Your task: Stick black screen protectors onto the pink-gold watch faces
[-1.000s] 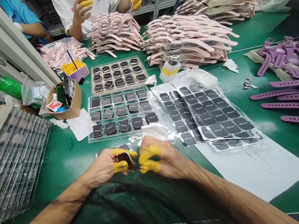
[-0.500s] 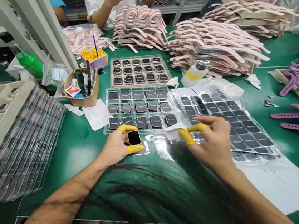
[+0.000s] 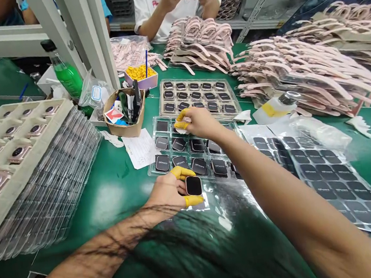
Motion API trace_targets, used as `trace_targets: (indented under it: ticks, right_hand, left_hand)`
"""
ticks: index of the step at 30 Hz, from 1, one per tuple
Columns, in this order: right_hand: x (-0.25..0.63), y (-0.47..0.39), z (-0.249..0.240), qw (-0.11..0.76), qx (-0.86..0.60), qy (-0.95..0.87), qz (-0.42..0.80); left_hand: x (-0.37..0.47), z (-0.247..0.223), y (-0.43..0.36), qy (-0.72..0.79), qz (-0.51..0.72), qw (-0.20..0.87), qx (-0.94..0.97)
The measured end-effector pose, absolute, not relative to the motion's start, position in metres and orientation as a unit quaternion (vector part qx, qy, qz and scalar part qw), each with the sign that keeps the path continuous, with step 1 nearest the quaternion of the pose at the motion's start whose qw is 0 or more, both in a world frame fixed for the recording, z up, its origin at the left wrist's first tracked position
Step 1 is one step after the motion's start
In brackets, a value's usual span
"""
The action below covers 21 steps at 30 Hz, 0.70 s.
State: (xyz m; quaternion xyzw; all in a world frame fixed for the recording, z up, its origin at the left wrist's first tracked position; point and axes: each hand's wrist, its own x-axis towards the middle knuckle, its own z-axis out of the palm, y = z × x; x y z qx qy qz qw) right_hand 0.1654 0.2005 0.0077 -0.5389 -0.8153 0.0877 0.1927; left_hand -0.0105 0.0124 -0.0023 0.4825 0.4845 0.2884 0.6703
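Observation:
My left hand (image 3: pixel 173 189), with yellow finger cots on thumb and finger, grips a square smartwatch case (image 3: pixel 193 186) by its edges. Its dark screen faces up, and no strap is on it. Over the back rows of a clear plastic tray (image 3: pixel 153 169), my right hand (image 3: pixel 198 122) pinches a white wipe (image 3: pixel 182 130) in yellow-capped fingers. Square watch cases with dark printed films (image 3: pixel 199 166) fill much of that tray; my right hand and forearm hide part of it. Behind stands a second tray of dark-faced watch cases (image 3: pixel 196 96).
A tall stack of trays (image 3: pixel 51 172) rises at left. Sheets of dark square films (image 3: pixel 323 172) lie at right, near a clear bottle (image 3: pixel 275 107). Pink straps (image 3: pixel 298 68) are piled behind. A cardboard box (image 3: pixel 126 130) sits by the metal post. Across the table, a person's hands hold a watch.
My right hand has moved left and away from me, from beside the film sheets to over the tray, with the white wipe. My left hand still holds the smartwatch case. The camera view has shifted.

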Motion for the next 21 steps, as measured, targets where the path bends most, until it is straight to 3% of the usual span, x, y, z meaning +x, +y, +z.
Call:
trace_targets:
  ticks: [7,18,21]
  right_hand:
    - [0.156,0.192,0.004,0.121,-0.599,-0.791,0.023]
    - [0.161,0.166,0.027,0.124,-0.637,-0.761,-0.007]
    - [0.187,0.115,0.04,0.177,-0.641,-0.747,-0.01]
  left_hand:
    - [-0.013,0.002,0.01,0.477,0.253,0.67,0.509]
    - [-0.009,0.009,0.009,0.492,0.283,0.665,0.484]
    - [-0.006,0.011,0.008,0.496,0.301,0.676,0.454]
